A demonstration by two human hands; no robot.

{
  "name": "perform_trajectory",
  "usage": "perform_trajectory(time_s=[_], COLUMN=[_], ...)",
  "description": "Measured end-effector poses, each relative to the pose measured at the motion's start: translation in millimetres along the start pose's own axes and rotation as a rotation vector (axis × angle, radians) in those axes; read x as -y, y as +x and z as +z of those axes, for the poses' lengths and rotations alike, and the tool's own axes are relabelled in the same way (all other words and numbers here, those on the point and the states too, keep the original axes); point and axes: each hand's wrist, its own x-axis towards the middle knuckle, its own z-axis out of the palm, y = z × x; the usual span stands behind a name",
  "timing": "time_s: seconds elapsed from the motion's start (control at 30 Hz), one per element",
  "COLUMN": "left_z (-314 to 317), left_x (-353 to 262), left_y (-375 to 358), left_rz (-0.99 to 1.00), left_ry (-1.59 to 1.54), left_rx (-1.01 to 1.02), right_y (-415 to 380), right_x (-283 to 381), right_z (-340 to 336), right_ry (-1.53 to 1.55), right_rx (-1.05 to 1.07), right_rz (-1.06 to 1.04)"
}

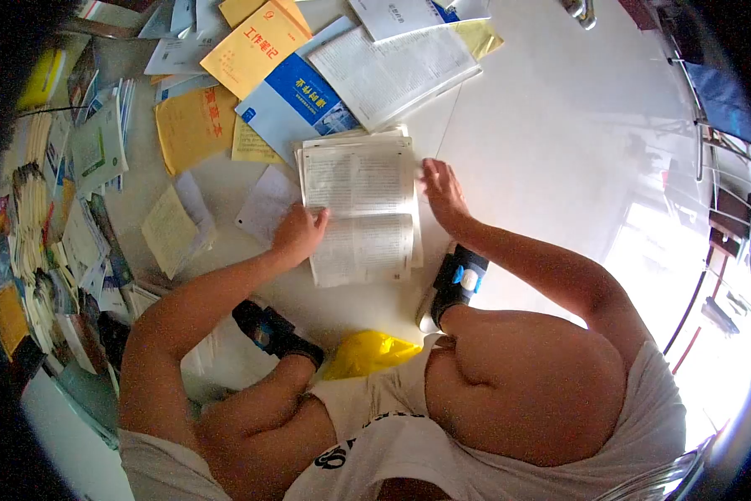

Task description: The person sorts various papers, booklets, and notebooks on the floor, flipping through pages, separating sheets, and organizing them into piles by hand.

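Observation:
A stack of printed sheets (359,179), creased across the middle, lies on the pale floor in front of me. At its left edge my left hand (300,234) grips the paper, thumb on top and the other fingers mostly hidden. Just beyond the stack's right edge is my right hand (444,196), its fingers loosely apart and slightly blurred, with nothing seen in it. Above the stack lie a blue workbook (296,100) and a wider bundle of printed paper (392,75). A handwritten sheet (268,203) is left of my left hand.
Orange notebooks (254,52) and an open small notebook (175,225) lie to the left. Books and papers (37,217) are piled along the far left. A yellow plastic bag (371,352) sits between my slippered feet. A metal rack (730,175) stands at the right.

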Motion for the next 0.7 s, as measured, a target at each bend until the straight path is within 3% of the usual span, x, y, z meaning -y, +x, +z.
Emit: perform_trajectory(time_s=[0.17, 0.3, 0.37, 0.43, 0.57, 0.63, 0.67, 0.7], left_z=[25.0, 19.5, 28.2, 31.9, -5.0, -10.5, -3.0, -51.1], left_x=[7.8, 1.8, 8.0, 11.9, -5.0, -1.4, 6.5, -18.9], left_y=[7.2, 6.9, 11.4, 14.2, 4.2, -3.0, -8.3, -19.5], left_rz=[0.050, 0.022, 0.039, 0.055, 0.042, 0.113, 0.233, 0.268], left_ry=[-0.031, 0.018, -0.005, -0.023, -0.054, -0.011, 0.124, 0.073], left_rx=[-0.091, -0.061, -0.091, -0.122, 0.108, -0.061, -0.343, -0.332], right_y=[-10.4, -8.2, -0.2, -6.9, -8.9, -5.1, -4.3, -6.5], right_x=[26.2, 37.0, 13.6, 8.3, 33.3, 36.0, 35.8, 57.4], right_z=[8.2, 3.2, 19.4, 29.7, 9.5, -4.6, -15.9, -34.7], right_ry=[-0.008, 0.044, 0.104, 0.069, 0.159, -0.053, -0.066, -0.177], right_rx=[0.193, 0.223, 0.443, 0.345, 0.365, 0.432, 0.358, 0.401], right_rz=[0.114, 0.190, 0.236, 0.130, 0.092, -0.038, -0.252, -0.251])
